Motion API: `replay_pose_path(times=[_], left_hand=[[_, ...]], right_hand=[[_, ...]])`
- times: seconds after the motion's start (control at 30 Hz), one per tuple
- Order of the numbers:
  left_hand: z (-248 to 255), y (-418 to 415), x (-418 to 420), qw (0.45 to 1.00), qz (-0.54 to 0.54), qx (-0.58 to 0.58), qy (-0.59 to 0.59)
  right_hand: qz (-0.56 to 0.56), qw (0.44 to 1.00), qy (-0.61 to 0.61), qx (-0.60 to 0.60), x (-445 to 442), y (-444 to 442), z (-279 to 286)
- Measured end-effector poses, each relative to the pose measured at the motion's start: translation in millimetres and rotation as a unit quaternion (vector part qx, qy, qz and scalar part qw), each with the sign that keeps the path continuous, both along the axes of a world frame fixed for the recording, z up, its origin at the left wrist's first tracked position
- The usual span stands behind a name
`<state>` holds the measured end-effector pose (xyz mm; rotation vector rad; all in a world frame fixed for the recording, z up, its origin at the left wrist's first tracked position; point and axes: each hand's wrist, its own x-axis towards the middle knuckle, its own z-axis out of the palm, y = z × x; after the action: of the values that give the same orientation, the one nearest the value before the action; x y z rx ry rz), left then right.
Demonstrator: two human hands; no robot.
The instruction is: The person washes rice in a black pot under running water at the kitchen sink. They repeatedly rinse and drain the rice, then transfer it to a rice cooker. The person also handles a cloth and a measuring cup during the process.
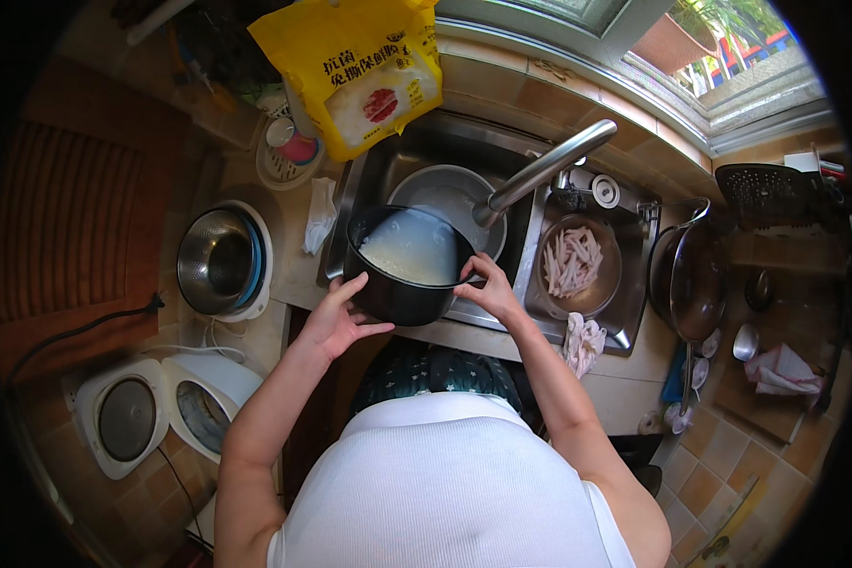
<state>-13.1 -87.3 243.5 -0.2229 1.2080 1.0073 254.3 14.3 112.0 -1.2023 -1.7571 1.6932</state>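
Observation:
A dark cooking pot (405, 302), probably a rice cooker's inner pot, is tilted over the front rim of the left sink basin. Cloudy whitish water (426, 238) lies in it, with pale grains that look like rice (390, 260) along the near side. My left hand (339, 316) supports the pot's left side with spread fingers. On the right, my right hand (488, 285) pinches its rim. Behind the pot, a grey round bowl (426, 179) with cloudy liquid stands in the basin, under the metal faucet (550, 170).
A bowl of chicken feet (573, 261) sits in the right basin, with a crumpled cloth (583, 343) at the front edge. A yellow bag (369, 78) hangs behind the left basin. Steel bowls (216, 261) stand left; a wok (699, 280) stands right. An open rice cooker (209, 397) is lower left.

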Motion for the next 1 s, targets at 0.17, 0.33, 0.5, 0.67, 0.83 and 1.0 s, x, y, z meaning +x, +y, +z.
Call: replay_pose_path(times=[0.17,0.33,0.5,0.67,0.83,1.0], left_hand=[[7.4,-2.4,1.2,1.000,0.000,0.012,0.000],[14.8,-4.1,1.6,1.000,0.004,0.020,-0.007],[21.9,-5.7,2.7,0.999,0.009,0.031,-0.011],[28.9,-6.7,3.8,0.999,0.012,0.038,-0.014],[38.3,-5.1,6.0,0.999,0.011,0.044,-0.012],[41.7,-5.0,6.4,0.999,0.010,0.049,-0.016]], right_hand=[[-0.005,1.000,-0.001,0.009,1.5,-1.0,-0.1],[0.005,1.000,-0.016,0.012,2.0,0.3,6.6],[0.005,1.000,-0.018,0.021,3.0,1.5,9.3],[0.008,1.000,-0.026,-0.003,3.7,1.9,17.0],[0.004,0.999,-0.020,-0.033,6.0,1.7,14.4],[-0.002,0.998,-0.012,-0.065,5.4,1.5,23.6]])
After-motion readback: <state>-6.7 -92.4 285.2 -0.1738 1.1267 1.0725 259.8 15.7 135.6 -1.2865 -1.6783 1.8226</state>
